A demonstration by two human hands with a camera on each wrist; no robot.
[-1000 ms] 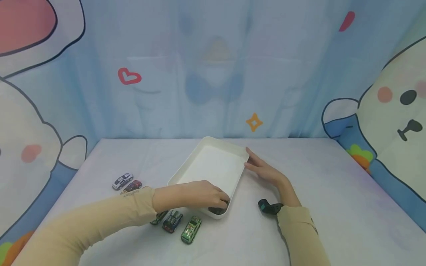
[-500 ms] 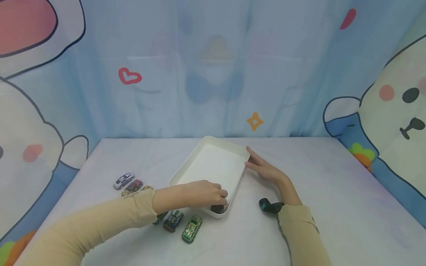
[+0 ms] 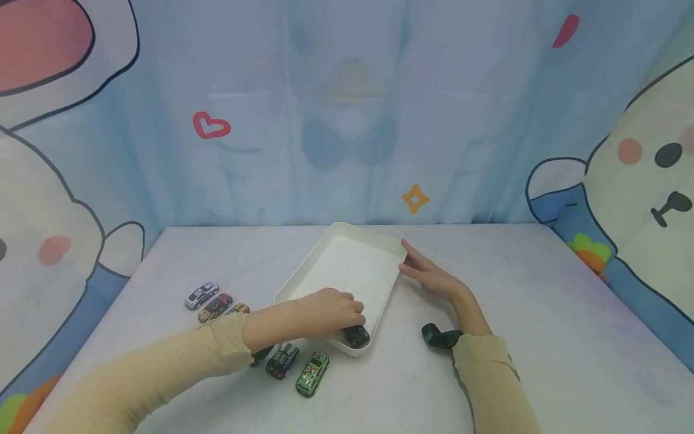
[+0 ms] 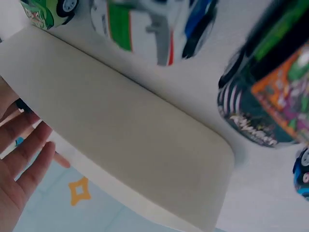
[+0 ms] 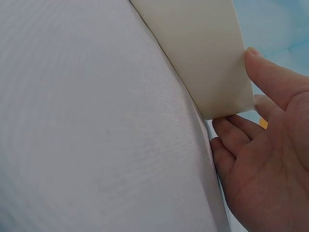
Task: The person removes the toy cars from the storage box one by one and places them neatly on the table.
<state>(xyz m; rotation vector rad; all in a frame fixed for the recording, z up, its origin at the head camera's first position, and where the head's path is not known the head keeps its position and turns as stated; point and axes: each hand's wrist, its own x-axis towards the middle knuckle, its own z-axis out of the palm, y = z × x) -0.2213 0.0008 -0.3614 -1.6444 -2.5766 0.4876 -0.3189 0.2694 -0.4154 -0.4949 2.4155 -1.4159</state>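
Over the near end of a shallow white tray [image 3: 352,259], my left hand [image 3: 328,313] pinches a small black toy car [image 3: 356,336] low in the corner. In the left wrist view the left hand [image 4: 21,159] reaches past the tray wall [image 4: 120,111], its outer fingers loosely extended and its thumb partly hidden. My right hand [image 3: 431,278] holds the far right corner of the tray. In the right wrist view the thumb of the right hand [image 5: 275,140] lies against the rim of the tray [image 5: 207,58], with the other fingers bent around the corner.
Left of the tray lie a white toy car [image 3: 202,295], a red one [image 3: 215,307] and an orange one [image 3: 238,308] partly behind the sleeve. Nearer me are a dark blue-green car [image 3: 282,360] and a bright green car [image 3: 312,374]. A patterned curtain [image 3: 347,120] hangs behind the table.
My left hand has drawn slightly left and away from me, so more of the black toy car shows. The right hand and the tray have stayed put.
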